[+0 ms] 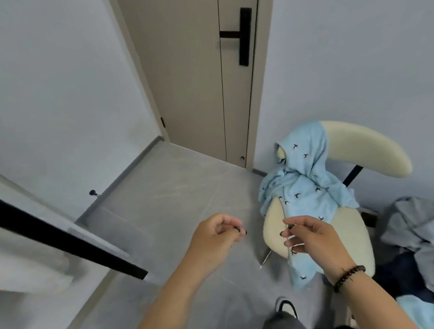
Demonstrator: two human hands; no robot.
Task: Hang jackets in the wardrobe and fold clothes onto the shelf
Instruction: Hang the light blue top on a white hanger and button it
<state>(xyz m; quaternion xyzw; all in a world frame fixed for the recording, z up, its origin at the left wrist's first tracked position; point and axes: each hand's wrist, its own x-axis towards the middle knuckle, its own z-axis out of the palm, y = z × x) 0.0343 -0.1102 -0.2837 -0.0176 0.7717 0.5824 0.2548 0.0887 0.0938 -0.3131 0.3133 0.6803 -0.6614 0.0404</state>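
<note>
Both hands hang in front of the person with nothing in them: the left hand [215, 231] has its fingers loosely curled around empty air, and the right hand [309, 237], with a dark beaded bracelet [348, 277] at its wrist, has relaxed, slightly bent fingers just short of the cloth. Just beyond the right hand, a light blue cotton garment printed with small dark birds [302, 182] is draped over a cream padded chair with a curved backrest [368, 146]; its upper part is hooked over one end of the backrest, it bunches in creases at the middle, and a long tail runs down across the seat and off the front edge, below the right hand. To the right of the right hand lies a crumpled heap of grey-blue and dark fabric [423, 231], with more light blue cloth [424, 312] beneath it. Far to the left of the left hand a black rail [64, 237] crosses white panels, likely the wardrobe.

Judging from this, the main risk is a one-handed pull: the part caught on the backrest could snag, and the hanging tail could slide to the grey tiled floor [177, 191]. A twisted, creased garment will also fold badly unless it is shaken out first
</note>
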